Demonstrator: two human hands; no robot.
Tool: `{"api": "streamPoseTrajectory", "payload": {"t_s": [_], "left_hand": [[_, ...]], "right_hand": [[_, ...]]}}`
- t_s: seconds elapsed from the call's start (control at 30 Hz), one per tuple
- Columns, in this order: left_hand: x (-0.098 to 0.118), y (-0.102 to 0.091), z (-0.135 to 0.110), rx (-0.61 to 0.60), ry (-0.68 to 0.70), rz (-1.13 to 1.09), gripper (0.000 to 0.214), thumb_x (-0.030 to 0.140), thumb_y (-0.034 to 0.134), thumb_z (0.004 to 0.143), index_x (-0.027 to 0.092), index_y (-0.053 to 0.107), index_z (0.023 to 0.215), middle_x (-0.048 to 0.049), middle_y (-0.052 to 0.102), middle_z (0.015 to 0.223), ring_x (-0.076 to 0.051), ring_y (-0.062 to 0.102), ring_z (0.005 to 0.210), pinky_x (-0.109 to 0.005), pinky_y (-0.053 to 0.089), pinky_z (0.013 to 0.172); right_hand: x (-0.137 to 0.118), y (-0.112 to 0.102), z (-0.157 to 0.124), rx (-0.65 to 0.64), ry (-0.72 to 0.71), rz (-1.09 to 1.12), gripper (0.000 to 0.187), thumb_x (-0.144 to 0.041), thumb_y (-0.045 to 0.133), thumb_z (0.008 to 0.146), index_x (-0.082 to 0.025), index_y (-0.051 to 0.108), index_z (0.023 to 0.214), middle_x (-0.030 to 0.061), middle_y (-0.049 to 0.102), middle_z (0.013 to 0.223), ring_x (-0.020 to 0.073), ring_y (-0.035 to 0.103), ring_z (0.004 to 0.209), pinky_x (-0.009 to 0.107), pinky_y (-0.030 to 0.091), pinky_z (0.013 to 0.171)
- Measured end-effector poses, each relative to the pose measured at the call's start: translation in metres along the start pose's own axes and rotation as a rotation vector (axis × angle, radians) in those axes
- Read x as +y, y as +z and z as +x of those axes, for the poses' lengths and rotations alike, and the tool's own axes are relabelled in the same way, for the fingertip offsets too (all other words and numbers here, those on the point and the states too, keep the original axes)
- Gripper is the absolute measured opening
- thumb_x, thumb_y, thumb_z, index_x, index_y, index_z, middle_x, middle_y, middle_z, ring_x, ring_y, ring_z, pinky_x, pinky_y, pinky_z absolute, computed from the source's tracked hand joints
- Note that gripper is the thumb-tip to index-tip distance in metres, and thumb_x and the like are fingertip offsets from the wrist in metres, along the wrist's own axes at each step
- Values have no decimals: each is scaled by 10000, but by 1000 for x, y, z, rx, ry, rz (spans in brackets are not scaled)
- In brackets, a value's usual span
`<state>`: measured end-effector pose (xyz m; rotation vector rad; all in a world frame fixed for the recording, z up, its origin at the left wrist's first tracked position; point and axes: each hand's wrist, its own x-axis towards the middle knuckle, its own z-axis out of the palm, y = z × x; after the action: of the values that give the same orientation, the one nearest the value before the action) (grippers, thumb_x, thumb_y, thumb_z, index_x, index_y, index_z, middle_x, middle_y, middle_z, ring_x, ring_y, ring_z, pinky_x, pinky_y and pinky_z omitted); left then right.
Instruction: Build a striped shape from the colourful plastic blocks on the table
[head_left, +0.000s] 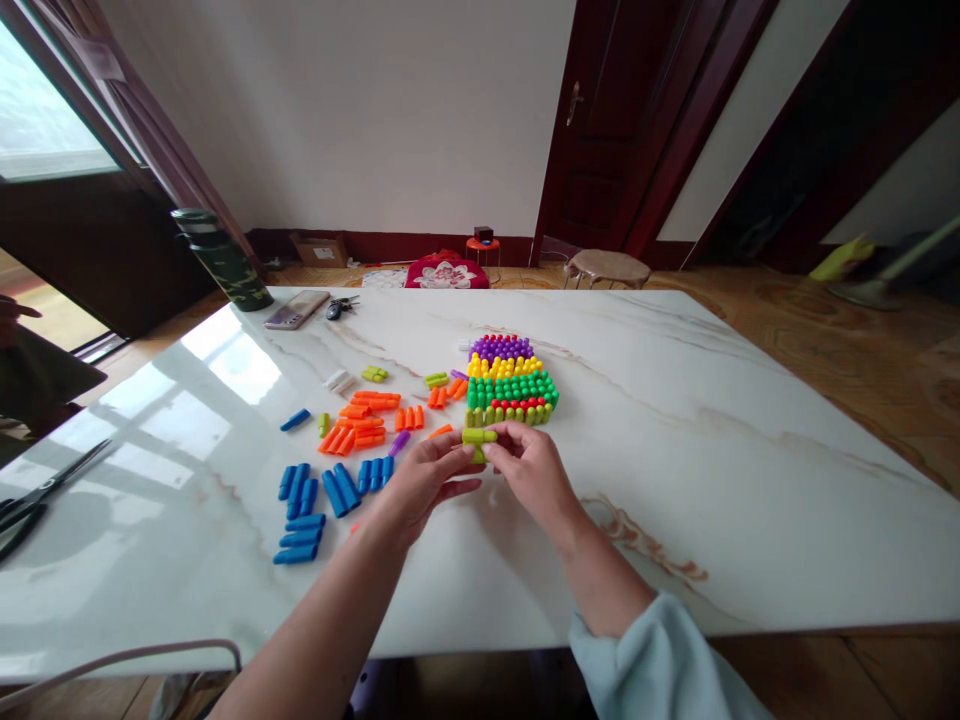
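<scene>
Two yellow-green bullet-shaped plastic blocks are pinched between my two hands above the near part of the table. The fingertips of my left hand close on their left ends, while my right hand grips their tips from the right. Just beyond my fingers stands a block of upright pegs in rows of yellow-green, red, green, yellow and purple. Orange bullet-shaped blocks lie in groups to the left. Nearer to my left forearm are several blue ones, joined side by side in small sets. A purple piece lies near my left hand.
Scissors rest at the left table edge. A camouflage flask, a phone and keys are at the far left. White pieces lie behind the orange ones. A cable crosses the near left edge of the marbled table.
</scene>
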<state>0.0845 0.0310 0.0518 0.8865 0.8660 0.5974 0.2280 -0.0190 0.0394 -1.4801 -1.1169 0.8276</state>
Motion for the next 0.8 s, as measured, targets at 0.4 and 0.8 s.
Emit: {"api": "streamPoseTrajectory", "payload": {"t_s": [0.4,0.8], "left_hand": [[3,1,-1,-38,-55,-107,305,426,707,712,136,647,783,11,559,599,-67,493,507,-177,407,500],[3,7,-3,-85,-20,-79,371,505,686,733,150,642,828,28,529,593,-62,463,500,-177,379,489]], "right_hand": [[-11,-7,0,-183,68,383,542,-332,801,637,-199,636,1136,18,674,897,126,615,722,283,519,688],[-14,1,-7,-147,-19,363,480,-356,776,686,-231,644,1129,19,645,1002,142,603,800,260,524,675]]}}
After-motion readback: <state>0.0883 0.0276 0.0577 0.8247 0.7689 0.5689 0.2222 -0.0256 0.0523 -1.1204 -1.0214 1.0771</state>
